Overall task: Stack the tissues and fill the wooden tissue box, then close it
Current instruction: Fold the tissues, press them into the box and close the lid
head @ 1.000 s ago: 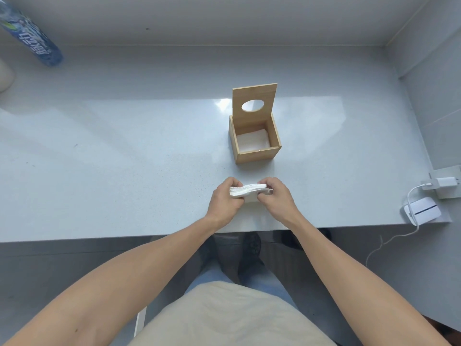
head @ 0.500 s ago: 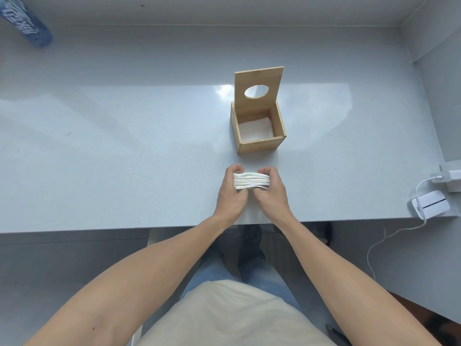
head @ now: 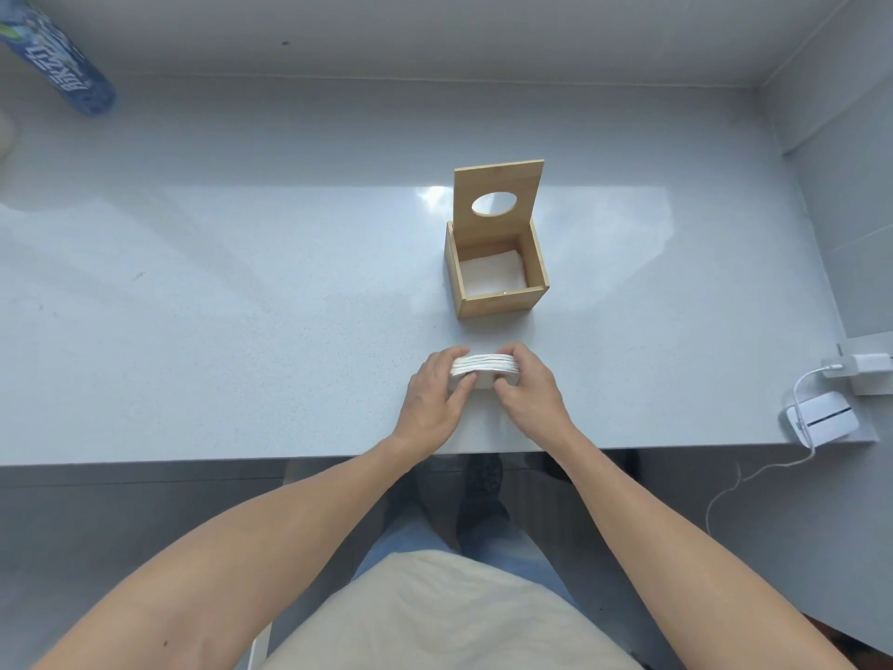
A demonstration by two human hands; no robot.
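A stack of white tissues (head: 484, 366) is pinched from both ends just above the grey counter (head: 241, 307). My left hand (head: 435, 398) grips its left end and my right hand (head: 529, 391) grips its right end. Beyond the stack stands the wooden tissue box (head: 502, 299), square and open, with white tissue lying at its bottom. Its lid (head: 498, 186), with an oval hole, stands upright at the box's far side.
A blue plastic bottle (head: 58, 65) lies at the far left corner. A white charger and cable (head: 821, 420) sit at the counter's right end, by the grey wall. The counter's front edge runs just below my wrists.
Both hands have squared up the tissue stack and shifted their grip on it; it now sits flatter between them. The box has not moved.
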